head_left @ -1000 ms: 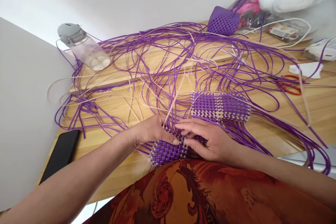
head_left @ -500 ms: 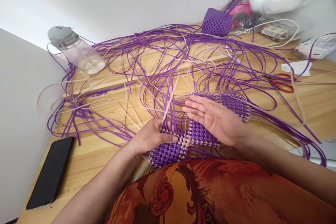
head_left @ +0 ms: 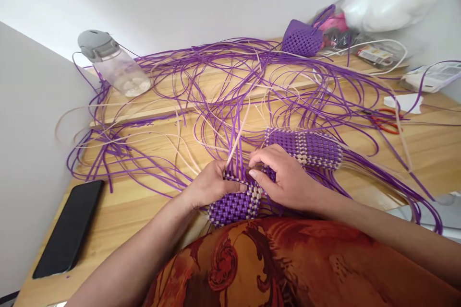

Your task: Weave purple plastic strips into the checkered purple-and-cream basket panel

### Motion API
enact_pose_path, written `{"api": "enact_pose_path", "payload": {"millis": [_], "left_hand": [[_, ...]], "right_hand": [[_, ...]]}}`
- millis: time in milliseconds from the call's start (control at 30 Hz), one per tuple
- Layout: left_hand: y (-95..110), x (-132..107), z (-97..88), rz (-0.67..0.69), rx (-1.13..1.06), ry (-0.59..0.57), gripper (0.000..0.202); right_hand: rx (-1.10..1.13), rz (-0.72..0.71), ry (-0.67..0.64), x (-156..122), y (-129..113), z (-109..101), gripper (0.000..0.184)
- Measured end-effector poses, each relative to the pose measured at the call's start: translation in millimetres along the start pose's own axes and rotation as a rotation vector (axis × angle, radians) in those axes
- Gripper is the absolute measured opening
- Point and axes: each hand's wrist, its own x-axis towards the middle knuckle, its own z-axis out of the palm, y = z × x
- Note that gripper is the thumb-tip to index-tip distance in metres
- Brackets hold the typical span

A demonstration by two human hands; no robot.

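Observation:
A purple and cream woven band [head_left: 306,146] lies across the wooden table [head_left: 144,211] and bends down to its near edge. My left hand [head_left: 211,184] grips the near end of the weave, thumb pressed on top. My right hand [head_left: 283,177] is curled beside it, fingertips pinching the purple strands [head_left: 237,153] that rise out of the weave. Long purple and cream strips [head_left: 216,86] spread in loops over the table behind.
A black phone [head_left: 68,228] lies at the near left. A clear bottle with a grey lid [head_left: 115,67] lies on its side at the back left. A small purple woven basket [head_left: 302,38], bags and red-handled scissors [head_left: 387,122] are at the right.
My right hand lifted open above the weave half a second ago and has now come back down, closing its fingers on the strands next to my left hand.

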Motion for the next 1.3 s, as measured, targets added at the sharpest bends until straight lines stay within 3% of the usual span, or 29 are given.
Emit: {"api": "enact_pose_path", "payload": {"millis": [167,300,433,700,900,1000,1067,1200,1300], "left_hand": [[0,0,1.8,0.032,-0.023,0.021,0.023],[-3,0,2.9,0.035,-0.069,0.035,0.017],[-6,0,2.5,0.046,-0.070,0.037,0.019],[-3,1,2.9,0.044,-0.074,0.037,0.019],[1,0,3.4,0.071,-0.051,0.040,0.019],[2,-1,3.2,0.064,-0.048,0.033,0.016],[2,-1,3.1,0.049,-0.025,0.046,0.016],[2,-2,3.4,0.059,0.007,0.067,0.015],[3,-2,3.9,0.061,0.016,0.065,0.014]], "right_hand": [[-0.081,0.081,0.035,0,-2,-1,0.017],[-0.191,0.101,0.036,5,4,4,0.007],[-0.161,-0.088,0.013,9,9,9,0.019],[-0.160,-0.418,0.168,-3,21,12,0.032],[-0.245,-0.574,0.144,-13,14,3,0.033],[-0.225,-0.652,0.067,-16,6,4,0.027],[-0.186,-0.643,0.046,-16,2,7,0.023],[-0.180,-0.392,0.069,-13,-2,9,0.013],[-0.209,-0.461,-0.052,-9,-7,3,0.011]]}}
